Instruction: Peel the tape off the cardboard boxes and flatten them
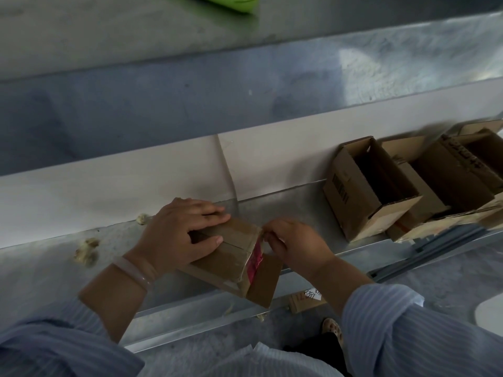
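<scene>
— What is the box like, and where does it sit?
— The box point(226, 261) is small, squarish, brown corrugated cardboard. It sits in the lower centre of the frame, on the tabletop's near edge. Glossy clear tape point(255, 261), wrinkled over a red patch, wraps its right end.
— And the hands?
— The left hand point(179, 235) lies on the box top, fingers straight and pressing down, with a pale, smooth bracelet point(133, 270) round that wrist. The right hand point(296, 246) pinches the tape at the box's upper right corner, fingers curled in.
— The surface?
— The tabletop point(49, 273) is dull, mottled grey sheet metal with a folded front lip. Crumpled yellowish wads point(86, 253) lie at its lower left. At right stands an open carton point(353, 202) printed with a barcode, with more open cartons just beside it.
— The room?
— A pale panel point(109, 186) runs behind the tabletop, with grey metal above it. Something bright green point(231, 2) shows at the top edge, and a speckled grey floor point(449, 281) at lower right.
</scene>
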A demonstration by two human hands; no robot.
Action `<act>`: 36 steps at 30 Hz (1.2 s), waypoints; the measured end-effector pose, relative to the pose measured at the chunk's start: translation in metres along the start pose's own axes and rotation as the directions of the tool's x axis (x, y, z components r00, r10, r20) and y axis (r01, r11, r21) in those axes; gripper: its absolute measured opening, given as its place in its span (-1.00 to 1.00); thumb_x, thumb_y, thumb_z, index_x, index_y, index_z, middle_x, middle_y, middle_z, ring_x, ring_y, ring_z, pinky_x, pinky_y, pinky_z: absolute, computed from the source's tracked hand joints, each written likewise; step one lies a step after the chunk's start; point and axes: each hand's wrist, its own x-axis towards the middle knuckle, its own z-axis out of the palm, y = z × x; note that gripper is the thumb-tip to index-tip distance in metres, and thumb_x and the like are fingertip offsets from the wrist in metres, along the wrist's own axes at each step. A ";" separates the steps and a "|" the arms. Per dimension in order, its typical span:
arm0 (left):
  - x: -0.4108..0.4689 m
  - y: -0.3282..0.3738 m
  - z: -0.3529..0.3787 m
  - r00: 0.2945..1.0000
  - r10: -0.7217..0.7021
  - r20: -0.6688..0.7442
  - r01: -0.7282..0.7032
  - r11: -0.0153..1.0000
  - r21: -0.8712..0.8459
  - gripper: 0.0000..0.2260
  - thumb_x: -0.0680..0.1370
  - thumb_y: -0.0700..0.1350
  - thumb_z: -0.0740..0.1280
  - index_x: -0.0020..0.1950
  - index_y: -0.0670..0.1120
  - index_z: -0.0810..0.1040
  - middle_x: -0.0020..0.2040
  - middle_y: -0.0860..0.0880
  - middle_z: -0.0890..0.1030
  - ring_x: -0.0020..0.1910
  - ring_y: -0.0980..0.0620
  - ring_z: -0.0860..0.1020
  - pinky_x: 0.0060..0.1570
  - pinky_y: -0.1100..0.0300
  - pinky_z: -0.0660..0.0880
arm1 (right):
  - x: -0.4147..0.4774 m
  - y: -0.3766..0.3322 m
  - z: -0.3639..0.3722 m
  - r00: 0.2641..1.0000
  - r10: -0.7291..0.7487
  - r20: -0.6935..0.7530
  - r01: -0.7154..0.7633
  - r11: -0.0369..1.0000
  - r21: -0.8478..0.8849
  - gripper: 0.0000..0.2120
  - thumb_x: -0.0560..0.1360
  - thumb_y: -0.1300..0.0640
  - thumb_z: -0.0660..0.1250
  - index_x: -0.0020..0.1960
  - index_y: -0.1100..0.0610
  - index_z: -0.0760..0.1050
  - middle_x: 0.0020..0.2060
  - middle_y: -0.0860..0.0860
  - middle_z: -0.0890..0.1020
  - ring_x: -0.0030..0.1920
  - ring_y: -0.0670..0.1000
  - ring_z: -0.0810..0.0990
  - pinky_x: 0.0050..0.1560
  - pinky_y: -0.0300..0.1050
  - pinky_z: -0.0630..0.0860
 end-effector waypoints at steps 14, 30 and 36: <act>0.003 0.006 0.002 0.998 -0.062 -0.014 0.062 0.998 0.013 -0.58 0.49 0.25 0.19 0.29 0.17 0.54 0.25 0.23 0.53 0.24 0.33 0.37 0.20 0.21 0.25 | 0.009 -0.002 -0.009 0.992 -0.036 -0.124 0.036 0.999 -0.004 -0.76 0.54 0.05 0.25 0.00 0.11 0.67 -0.18 -0.01 0.70 -0.15 -0.01 0.63 -0.15 -0.21 0.51; 0.033 0.028 0.022 0.805 -0.577 -0.141 0.593 0.795 0.130 -0.55 0.57 0.27 0.09 0.42 0.19 0.38 0.40 0.11 0.40 0.42 0.00 0.29 0.43 -0.05 0.13 | -0.029 -0.041 0.010 0.908 0.419 -0.002 -0.350 0.760 0.548 -0.79 0.55 0.10 0.37 0.03 -0.23 0.58 -0.07 -0.20 0.67 -0.04 -0.23 0.63 0.00 -0.31 0.55; 0.032 0.028 0.023 0.809 -0.570 -0.147 0.588 0.789 0.180 -0.54 0.58 0.27 0.07 0.43 0.18 0.38 0.40 0.09 0.42 0.41 -0.02 0.30 0.40 -0.05 0.14 | -0.004 -0.047 0.002 0.819 0.567 -0.089 -0.409 0.685 0.603 -0.77 0.45 0.05 0.49 0.04 -0.08 0.50 -0.09 -0.19 0.63 -0.10 -0.31 0.58 -0.13 -0.44 0.51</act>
